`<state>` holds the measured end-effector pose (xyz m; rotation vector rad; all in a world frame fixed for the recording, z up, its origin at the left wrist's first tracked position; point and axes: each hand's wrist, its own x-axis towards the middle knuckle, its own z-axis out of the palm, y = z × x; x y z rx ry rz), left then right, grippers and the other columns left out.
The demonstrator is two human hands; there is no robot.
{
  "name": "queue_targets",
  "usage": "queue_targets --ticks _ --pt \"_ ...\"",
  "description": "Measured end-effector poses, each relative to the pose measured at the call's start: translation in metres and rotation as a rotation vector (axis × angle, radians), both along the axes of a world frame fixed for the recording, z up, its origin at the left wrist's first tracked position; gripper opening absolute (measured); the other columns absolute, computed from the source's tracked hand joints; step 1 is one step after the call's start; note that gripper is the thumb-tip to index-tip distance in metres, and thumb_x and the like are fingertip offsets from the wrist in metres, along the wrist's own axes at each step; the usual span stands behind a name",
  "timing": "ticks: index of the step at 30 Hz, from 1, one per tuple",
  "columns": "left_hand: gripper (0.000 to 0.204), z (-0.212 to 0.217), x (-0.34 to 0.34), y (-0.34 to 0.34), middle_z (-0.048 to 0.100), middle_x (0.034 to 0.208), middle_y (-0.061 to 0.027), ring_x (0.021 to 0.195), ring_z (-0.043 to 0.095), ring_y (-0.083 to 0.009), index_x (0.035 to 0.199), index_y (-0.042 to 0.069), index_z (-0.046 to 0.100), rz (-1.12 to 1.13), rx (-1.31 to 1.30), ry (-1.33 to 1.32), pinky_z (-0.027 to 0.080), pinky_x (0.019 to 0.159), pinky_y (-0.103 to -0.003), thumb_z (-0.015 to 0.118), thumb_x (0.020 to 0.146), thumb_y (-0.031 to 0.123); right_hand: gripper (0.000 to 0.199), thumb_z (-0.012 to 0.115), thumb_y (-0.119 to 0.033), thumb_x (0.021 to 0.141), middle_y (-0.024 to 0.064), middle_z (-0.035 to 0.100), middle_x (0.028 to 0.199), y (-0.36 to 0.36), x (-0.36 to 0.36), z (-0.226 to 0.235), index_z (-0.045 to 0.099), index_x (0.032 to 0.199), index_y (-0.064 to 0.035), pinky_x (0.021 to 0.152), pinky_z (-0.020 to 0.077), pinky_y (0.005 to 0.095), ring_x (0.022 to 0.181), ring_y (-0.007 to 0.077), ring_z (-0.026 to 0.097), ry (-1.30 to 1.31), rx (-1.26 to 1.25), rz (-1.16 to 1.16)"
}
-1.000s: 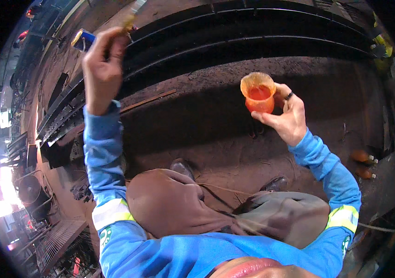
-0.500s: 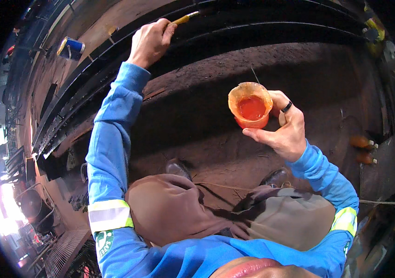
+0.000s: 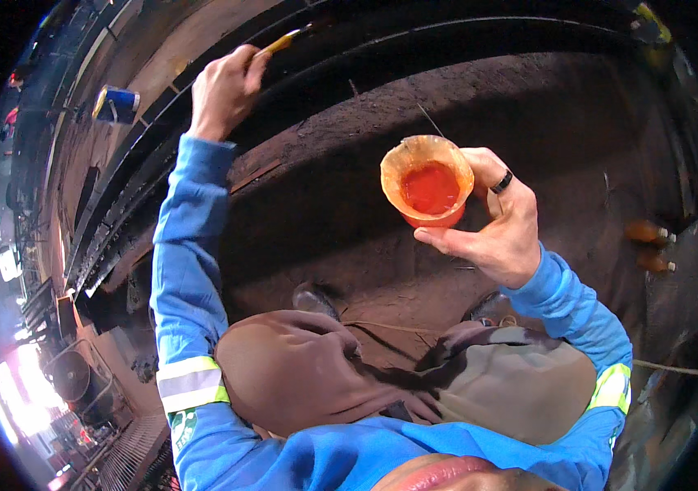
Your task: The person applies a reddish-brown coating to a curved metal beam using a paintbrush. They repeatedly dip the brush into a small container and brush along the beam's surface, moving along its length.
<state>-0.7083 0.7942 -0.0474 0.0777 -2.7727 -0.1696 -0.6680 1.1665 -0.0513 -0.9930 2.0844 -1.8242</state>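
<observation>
My left hand (image 3: pixel 226 88) is closed round the handle of a paintbrush (image 3: pixel 285 40), whose tip points right against a long dark beam (image 3: pixel 414 51). The bristles blend into the dark metal, so whether they touch it I cannot tell. In my right hand (image 3: pixel 503 214) is a small paint cup (image 3: pixel 427 182) with a stained, uneven rim, holding orange-red paint. Fingers and thumb grip the cup from its right side, and its mouth tilts toward me. A thin wire-like piece (image 3: pixel 429 119) shows just beyond the rim.
A blue can (image 3: pixel 116 105) stands at the far left beyond the dark bars. Two orange-brown bottles (image 3: pixel 652 232) lie on the ground at right. A thin cord (image 3: pixel 390 328) runs across the brown dirt floor near my shoes. A round fan-like object (image 3: pixel 71 376) is at lower left.
My left hand and the paintbrush have moved left and slightly up along the beam. The paint cup in my right hand has shifted a little left. The whole view has turned slightly.
</observation>
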Motion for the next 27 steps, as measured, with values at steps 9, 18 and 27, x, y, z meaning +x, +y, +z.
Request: queue_targets --ticks 9,18,27 --pt "0.029 0.027 -0.011 0.004 0.07 0.087 -0.0186 0.081 0.069 -0.0322 0.102 0.006 0.07 -0.067 -0.003 0.075 0.052 0.071 -0.037 0.058 0.097 0.032 0.065 0.09 -0.01 0.065 0.0077 0.061 0.112 0.002 -0.004 -0.003 0.061 0.121 -0.0029 0.09 0.0518 0.0303 0.102 0.0177 0.063 -0.053 -0.057 -0.056" --pt "0.03 0.01 -0.03 -0.002 0.068 0.08 -0.0182 0.071 0.067 -0.0329 0.101 0.008 0.07 -0.142 0.01 0.061 0.049 0.064 -0.038 0.058 0.096 0.035 0.066 0.091 -0.009 0.064 0.0086 0.061 0.113 0.005 -0.003 -0.01 0.06 0.122 -0.003 0.09 0.0523 0.0304 0.103 0.0186 0.063 -0.051 -0.049 -0.064" --pt "0.029 0.009 -0.004 -0.008 0.069 0.079 -0.0169 0.073 0.068 -0.0331 0.102 0.009 0.07 -0.047 0.003 -0.015 0.051 0.065 -0.04 0.058 0.096 0.035 0.066 0.091 -0.008 0.063 0.0078 0.061 0.112 0.003 0.001 -0.01 0.06 0.121 -0.0033 0.088 0.0528 0.0298 0.102 0.0178 0.063 -0.055 -0.064 -0.063"
